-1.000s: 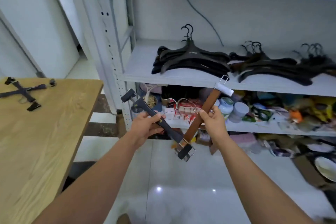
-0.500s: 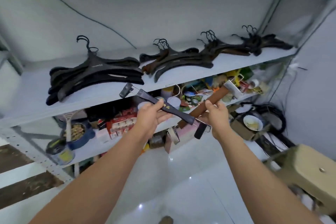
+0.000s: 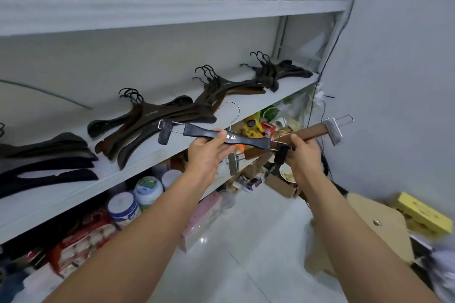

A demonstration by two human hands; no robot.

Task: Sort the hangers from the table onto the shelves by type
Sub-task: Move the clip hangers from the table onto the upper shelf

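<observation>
here, left hand [image 3: 209,154] grips the black clip hanger [image 3: 197,129], printed with white characters, right hand [image 3: 302,156] grips the brown clip hanger [image 3: 315,129], both before the white shelf [image 3: 290,92] above glossy floor tiles [image 3: 246,241].

The person's left forearm [image 3: 147,229] and right forearm [image 3: 349,229] are bare along their whole visible length, uncovered down to the wrists, and the left grip [image 3: 206,156] and right grip [image 3: 302,158] are bare hands too.
</observation>
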